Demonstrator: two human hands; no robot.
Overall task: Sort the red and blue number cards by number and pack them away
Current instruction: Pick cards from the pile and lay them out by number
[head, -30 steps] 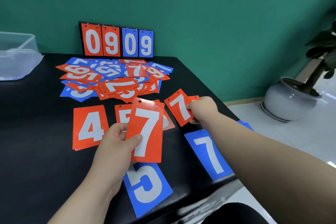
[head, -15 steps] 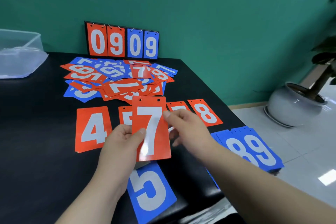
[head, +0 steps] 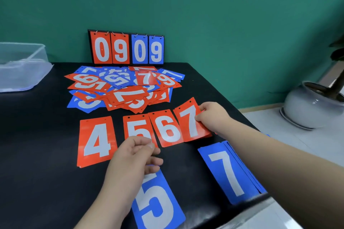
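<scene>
On the black table (head: 37, 135) a row of red cards reads 4 (head: 96, 140), 5 (head: 138, 126), 6 (head: 167, 128) and 7 (head: 189, 120). My right hand (head: 212, 115) pinches the right edge of the red 7, which lies on the table overlapping the 6. My left hand (head: 134, 156) hovers with loosely curled fingers over the lower part of the red 5 and holds nothing. Nearer me lie a blue 5 (head: 156, 202) and a blue 7 (head: 229, 171) on top of a blue stack. A mixed heap of red and blue cards (head: 122, 87) sits behind the row.
A flip scoreboard (head: 126, 47) showing 0909 stands against the green wall. A clear plastic box (head: 20, 67) sits at the table's far left. A grey plant pot (head: 312, 106) stands on the floor to the right, past the table's edge.
The red 7 passed from my left hand to my right, which laid it at the right end of the row. My left hand let go and dropped lower.
</scene>
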